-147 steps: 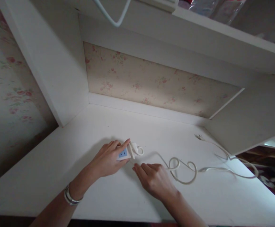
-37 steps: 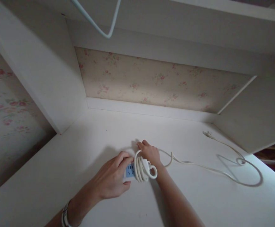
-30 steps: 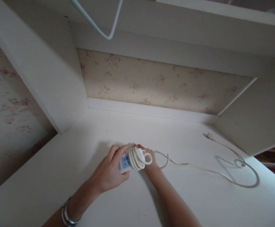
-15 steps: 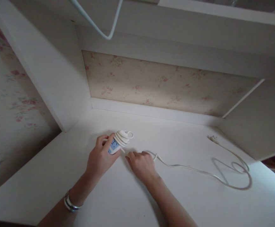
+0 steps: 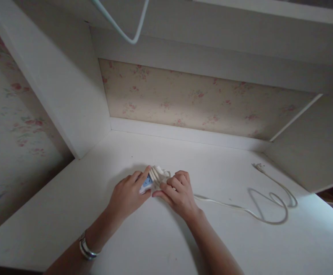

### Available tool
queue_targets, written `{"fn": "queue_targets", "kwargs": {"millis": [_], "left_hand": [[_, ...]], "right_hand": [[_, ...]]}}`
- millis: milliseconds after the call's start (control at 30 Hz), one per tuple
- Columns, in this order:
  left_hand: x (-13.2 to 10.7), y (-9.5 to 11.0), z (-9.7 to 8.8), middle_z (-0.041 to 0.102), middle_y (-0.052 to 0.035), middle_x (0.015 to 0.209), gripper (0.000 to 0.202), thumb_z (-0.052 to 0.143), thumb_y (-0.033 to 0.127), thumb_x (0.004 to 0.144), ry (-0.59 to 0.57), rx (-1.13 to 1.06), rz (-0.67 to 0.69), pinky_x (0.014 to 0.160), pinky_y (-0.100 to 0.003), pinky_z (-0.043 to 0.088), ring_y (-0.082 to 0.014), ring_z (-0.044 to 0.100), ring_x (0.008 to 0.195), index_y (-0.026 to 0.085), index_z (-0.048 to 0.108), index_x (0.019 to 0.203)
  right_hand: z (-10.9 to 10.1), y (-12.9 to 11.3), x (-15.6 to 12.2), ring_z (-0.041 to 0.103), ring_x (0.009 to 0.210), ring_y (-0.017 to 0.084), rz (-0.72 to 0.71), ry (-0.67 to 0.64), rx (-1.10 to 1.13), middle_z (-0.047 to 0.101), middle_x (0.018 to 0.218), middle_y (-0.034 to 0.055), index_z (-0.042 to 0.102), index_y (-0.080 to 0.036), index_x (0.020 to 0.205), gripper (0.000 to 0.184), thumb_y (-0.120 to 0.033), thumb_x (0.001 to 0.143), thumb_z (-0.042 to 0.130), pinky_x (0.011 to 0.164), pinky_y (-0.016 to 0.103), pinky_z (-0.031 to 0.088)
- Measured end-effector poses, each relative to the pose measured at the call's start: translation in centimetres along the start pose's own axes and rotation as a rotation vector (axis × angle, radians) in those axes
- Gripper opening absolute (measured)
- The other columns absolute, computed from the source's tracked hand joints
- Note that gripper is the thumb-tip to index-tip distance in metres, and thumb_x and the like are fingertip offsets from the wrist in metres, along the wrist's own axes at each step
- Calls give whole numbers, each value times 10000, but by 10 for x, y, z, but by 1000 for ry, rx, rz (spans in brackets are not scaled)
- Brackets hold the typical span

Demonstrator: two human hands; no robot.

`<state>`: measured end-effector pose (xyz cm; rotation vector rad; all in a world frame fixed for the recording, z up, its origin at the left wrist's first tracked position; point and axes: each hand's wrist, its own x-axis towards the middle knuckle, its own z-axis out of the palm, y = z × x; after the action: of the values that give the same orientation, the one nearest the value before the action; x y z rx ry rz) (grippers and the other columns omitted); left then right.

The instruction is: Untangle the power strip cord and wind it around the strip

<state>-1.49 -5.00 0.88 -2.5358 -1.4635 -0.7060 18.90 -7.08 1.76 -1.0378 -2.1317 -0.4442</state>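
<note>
My left hand grips a small white power strip with a blue socket face, held just above the white desk top. Several turns of its white cord are wound around the strip. My right hand is closed on the cord right beside the strip. The loose remainder of the cord trails right across the desk in a loop to its plug near the right panel. A silver bracelet is on my left wrist.
The desk sits in an alcove: a white side panel at left, another panel at right, floral wallpaper behind. A shelf underside spans the top, with a pale wire hanger hanging from it.
My right hand came back to the strip and closed on the cord. More cord is wound on, and the loose loop has been drawn leftward and shorter.
</note>
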Motion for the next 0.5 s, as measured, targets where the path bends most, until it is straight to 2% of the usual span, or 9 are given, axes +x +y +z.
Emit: {"fn": "queue_targets", "kwargs": {"millis": [133,267,400,500], "left_hand": [[-5,6,2,642,-68,1053,543,570,332,842,-51,-79,179,803,-339,502,-214,622,894,217,414,1350],[-6,9,-6,627,-59,1084,364,576,239,816,-95,-103,271,836,-382,492,-219,607,916,232,541,1179],[-9,16,-10,636,-44,1010,248,631,229,757,-220,-129,351,836,-399,493,-222,607,901,228,595,1002],[-15,23,-8,646,-45,1019,297,661,291,729,-258,-189,415,865,-420,494,-240,612,934,228,592,1011]], "right_hand": [[0,2,-1,461,790,164,-50,-21,43,577,735,8,655,-237,888,195,-425,838,638,815,336,341],[-3,5,2,472,743,153,-3,-67,167,573,750,22,664,-204,894,304,-497,825,623,725,305,350],[-8,4,7,486,669,131,26,-218,381,547,669,2,662,-194,757,355,-539,817,607,711,293,359],[-9,5,8,482,614,115,110,-260,518,539,608,-11,609,-179,657,389,-514,852,570,687,278,372]]}}
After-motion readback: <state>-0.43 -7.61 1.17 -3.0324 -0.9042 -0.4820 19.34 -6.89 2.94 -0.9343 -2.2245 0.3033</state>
